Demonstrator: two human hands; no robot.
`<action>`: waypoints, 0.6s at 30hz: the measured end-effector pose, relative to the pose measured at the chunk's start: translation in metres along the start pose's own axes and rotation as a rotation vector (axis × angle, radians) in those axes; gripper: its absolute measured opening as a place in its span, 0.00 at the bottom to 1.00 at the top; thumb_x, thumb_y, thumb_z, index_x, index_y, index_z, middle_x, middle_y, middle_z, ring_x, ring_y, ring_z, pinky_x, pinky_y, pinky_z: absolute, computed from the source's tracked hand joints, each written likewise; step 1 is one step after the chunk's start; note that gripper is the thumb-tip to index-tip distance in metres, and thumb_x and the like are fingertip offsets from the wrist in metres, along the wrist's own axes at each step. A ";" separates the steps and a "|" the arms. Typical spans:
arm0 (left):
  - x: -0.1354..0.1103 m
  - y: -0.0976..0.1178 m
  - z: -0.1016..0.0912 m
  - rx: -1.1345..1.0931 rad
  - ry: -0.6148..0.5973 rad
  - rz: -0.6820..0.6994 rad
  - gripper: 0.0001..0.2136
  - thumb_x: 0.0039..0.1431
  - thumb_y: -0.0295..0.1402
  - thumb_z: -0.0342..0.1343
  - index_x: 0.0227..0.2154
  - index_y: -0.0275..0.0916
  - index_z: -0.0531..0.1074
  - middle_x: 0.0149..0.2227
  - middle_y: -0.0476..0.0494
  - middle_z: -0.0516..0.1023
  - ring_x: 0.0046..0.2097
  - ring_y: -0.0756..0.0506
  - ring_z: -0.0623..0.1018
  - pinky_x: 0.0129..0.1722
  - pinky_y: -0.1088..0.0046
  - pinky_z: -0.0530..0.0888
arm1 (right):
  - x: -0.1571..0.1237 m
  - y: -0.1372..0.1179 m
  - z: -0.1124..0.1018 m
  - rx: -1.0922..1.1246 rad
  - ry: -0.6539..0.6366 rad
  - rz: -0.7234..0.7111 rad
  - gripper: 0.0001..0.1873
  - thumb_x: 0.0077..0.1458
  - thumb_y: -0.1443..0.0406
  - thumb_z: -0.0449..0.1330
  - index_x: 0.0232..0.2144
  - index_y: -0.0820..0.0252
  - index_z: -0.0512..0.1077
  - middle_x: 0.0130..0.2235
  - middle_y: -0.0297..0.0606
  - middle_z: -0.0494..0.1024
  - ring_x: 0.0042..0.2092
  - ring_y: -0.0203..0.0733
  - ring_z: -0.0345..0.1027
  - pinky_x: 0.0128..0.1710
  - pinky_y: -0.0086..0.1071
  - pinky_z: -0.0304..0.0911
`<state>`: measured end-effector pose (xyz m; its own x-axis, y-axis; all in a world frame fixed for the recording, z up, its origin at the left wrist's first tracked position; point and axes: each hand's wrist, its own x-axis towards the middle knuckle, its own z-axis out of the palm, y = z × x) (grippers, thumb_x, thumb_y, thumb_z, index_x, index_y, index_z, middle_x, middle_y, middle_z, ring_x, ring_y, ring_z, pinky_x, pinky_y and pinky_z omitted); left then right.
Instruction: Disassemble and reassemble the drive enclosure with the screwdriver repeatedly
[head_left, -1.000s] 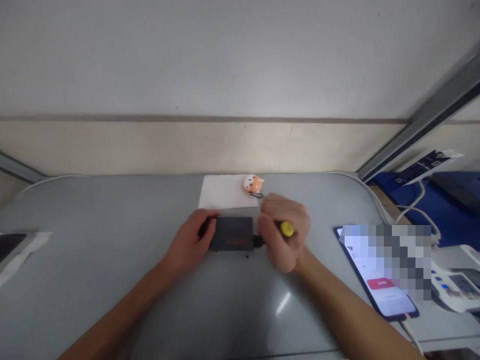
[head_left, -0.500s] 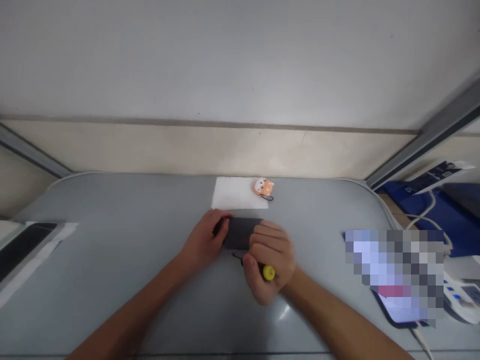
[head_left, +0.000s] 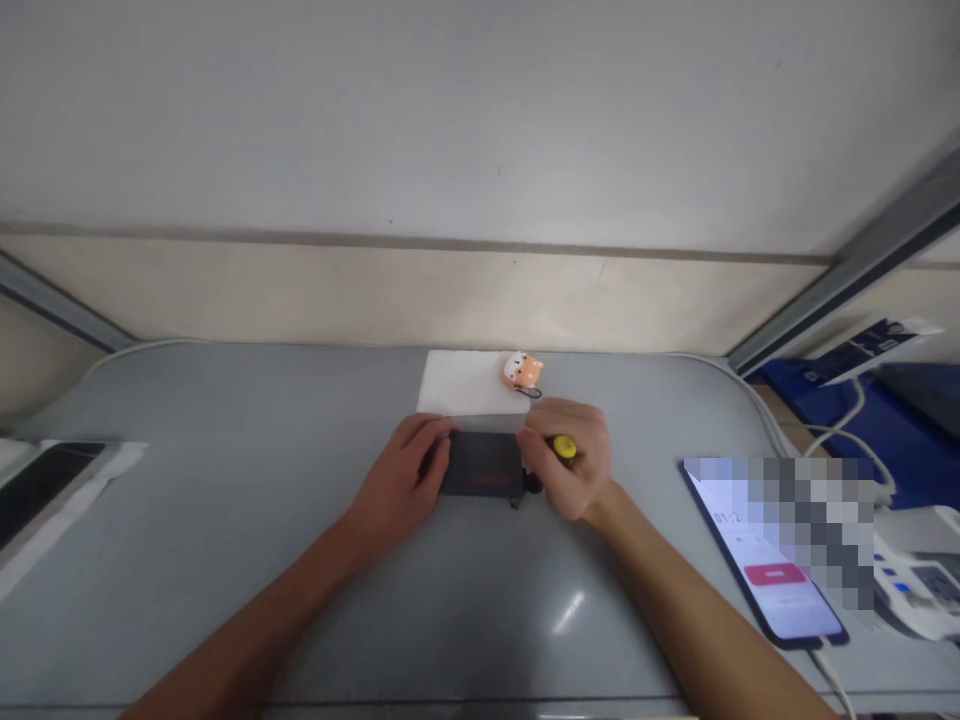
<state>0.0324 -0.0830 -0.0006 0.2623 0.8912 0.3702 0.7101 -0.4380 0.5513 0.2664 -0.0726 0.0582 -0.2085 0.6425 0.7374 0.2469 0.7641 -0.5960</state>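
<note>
A flat dark grey rectangular case [head_left: 481,465] with faint red lettering lies on the desk in front of me. My left hand [head_left: 416,455] grips its left end between thumb and fingers. Against its right edge, my right hand [head_left: 574,455] is closed in a fist around a dark thing with a round yellow end [head_left: 565,447]; the rest of it is hidden by the fingers, so its kind is unclear. A small black piece [head_left: 532,482] shows below that fist, near the case's lower right corner.
Behind the case lie a white sheet [head_left: 461,382] and an orange-and-white animal-shaped pouch [head_left: 521,371] with a black loop. To the right are a lit phone [head_left: 780,570] on a cable and a white power strip [head_left: 922,590]. A dark tablet-like panel [head_left: 52,485] sits at the left.
My right fist has moved right and away from me, from over the case's right part to its right edge, uncovering the red lettering. My left hand keeps its hold.
</note>
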 end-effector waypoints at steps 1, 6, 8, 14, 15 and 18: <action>-0.002 0.000 0.000 0.026 0.029 0.039 0.12 0.75 0.34 0.48 0.51 0.42 0.76 0.53 0.39 0.79 0.56 0.41 0.79 0.61 0.57 0.77 | -0.001 0.001 0.000 0.022 0.023 0.033 0.22 0.61 0.69 0.55 0.16 0.56 0.54 0.17 0.28 0.55 0.21 0.32 0.49 0.24 0.34 0.46; -0.009 0.004 -0.006 0.082 0.029 0.379 0.09 0.70 0.33 0.58 0.51 0.43 0.77 0.52 0.38 0.79 0.54 0.40 0.79 0.57 0.61 0.78 | -0.004 0.007 0.001 0.212 0.276 0.395 0.24 0.61 0.66 0.57 0.13 0.57 0.64 0.17 0.30 0.61 0.22 0.33 0.54 0.24 0.34 0.46; -0.011 0.006 -0.009 0.082 -0.025 0.482 0.12 0.68 0.37 0.63 0.52 0.44 0.77 0.53 0.38 0.80 0.53 0.40 0.80 0.56 0.61 0.79 | -0.004 0.010 0.003 0.265 0.423 0.482 0.22 0.60 0.65 0.58 0.14 0.56 0.66 0.18 0.31 0.62 0.23 0.34 0.55 0.24 0.35 0.46; -0.010 0.006 -0.008 0.078 -0.032 0.494 0.10 0.70 0.37 0.64 0.51 0.44 0.77 0.49 0.40 0.83 0.50 0.43 0.82 0.54 0.65 0.80 | -0.002 0.016 0.010 0.217 0.524 0.558 0.23 0.61 0.62 0.58 0.14 0.56 0.66 0.20 0.32 0.62 0.25 0.36 0.55 0.27 0.35 0.48; -0.009 0.006 -0.008 0.086 -0.027 0.496 0.08 0.71 0.36 0.63 0.50 0.43 0.77 0.48 0.41 0.83 0.49 0.44 0.82 0.53 0.65 0.80 | -0.001 0.016 0.010 0.208 0.527 0.563 0.23 0.61 0.61 0.58 0.14 0.56 0.66 0.20 0.32 0.62 0.26 0.36 0.55 0.27 0.35 0.48; -0.007 0.006 -0.007 0.100 0.006 0.530 0.05 0.73 0.34 0.60 0.47 0.42 0.76 0.44 0.43 0.83 0.45 0.45 0.82 0.48 0.67 0.80 | -0.002 0.017 0.012 0.205 0.524 0.578 0.23 0.62 0.60 0.58 0.15 0.56 0.66 0.21 0.31 0.62 0.26 0.36 0.55 0.28 0.35 0.48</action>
<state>0.0307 -0.0930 0.0052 0.5978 0.5505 0.5827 0.5405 -0.8137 0.2141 0.2597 -0.0602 0.0424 0.3827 0.8677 0.3172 -0.0093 0.3469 -0.9378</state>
